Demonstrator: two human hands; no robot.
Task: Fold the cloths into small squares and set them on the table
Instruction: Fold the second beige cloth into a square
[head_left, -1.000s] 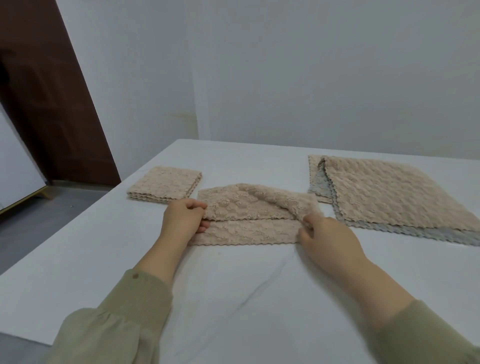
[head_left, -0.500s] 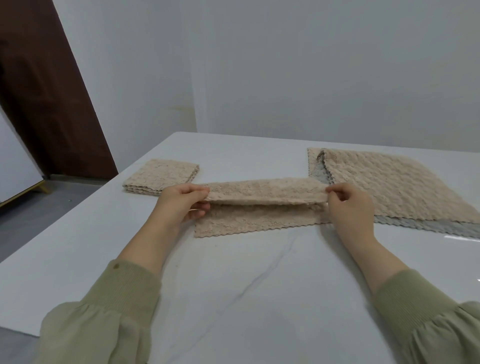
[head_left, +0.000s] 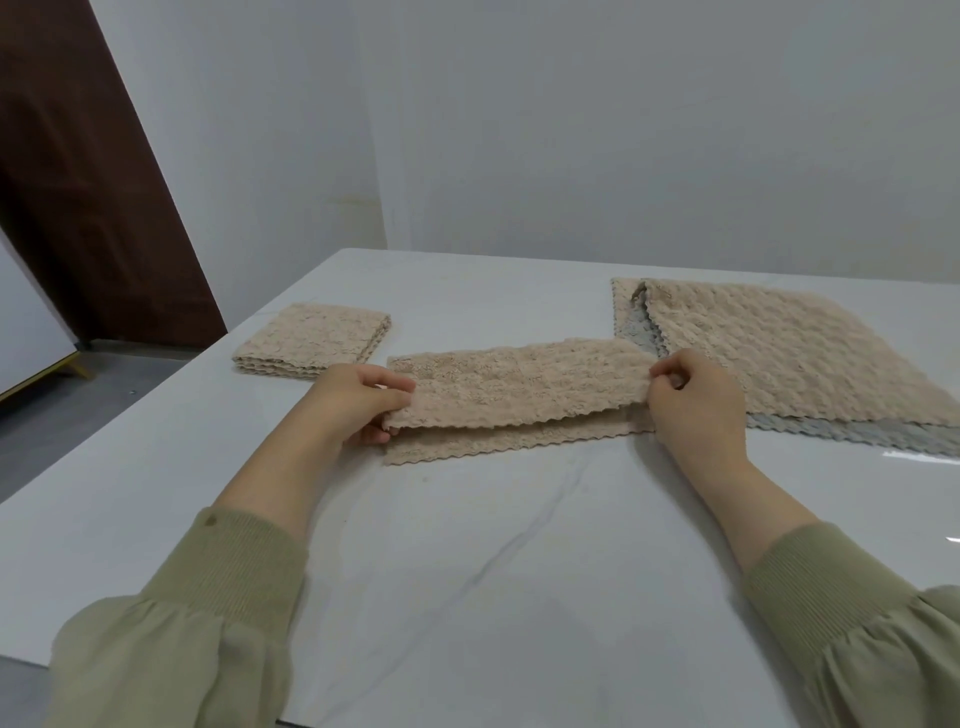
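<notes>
The left hand (head_left: 358, 400) and right hand (head_left: 696, 400) pinch the ends of a beige cloth (head_left: 519, 384) on the counter (head_left: 467, 571); its top layer has come forward over the lower, nearly closing the fold. Beyond: one folded square (head_left: 311, 338), unfolded cloths (head_left: 779, 353).

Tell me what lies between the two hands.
In the head view, a cloth spans the gap: the left hand pinches one end of its upper layer, the right hand the other, with the lower layer resting on the table.
</notes>
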